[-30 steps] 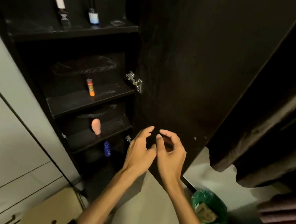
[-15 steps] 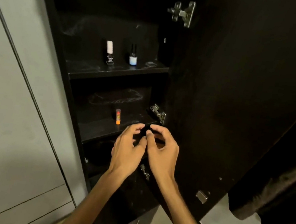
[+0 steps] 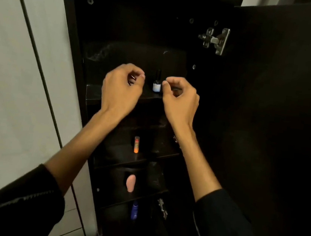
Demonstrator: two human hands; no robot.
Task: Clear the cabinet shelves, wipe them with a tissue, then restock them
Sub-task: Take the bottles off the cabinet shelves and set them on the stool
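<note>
Your left hand and right hand are raised before the top shelf of the dark cabinet, one at each side of the small bottle. Both have curled fingers; the left perhaps pinches something, I cannot tell. The orange tube, pink item and blue bottle stand on lower shelves

A tall dark-brown wooden cabinet stands open in dim light — its dark flat door swung to the right on a silver metal hinge. Left of it runs a pale grey panelled wall, crossed by thin dark seams.
</note>
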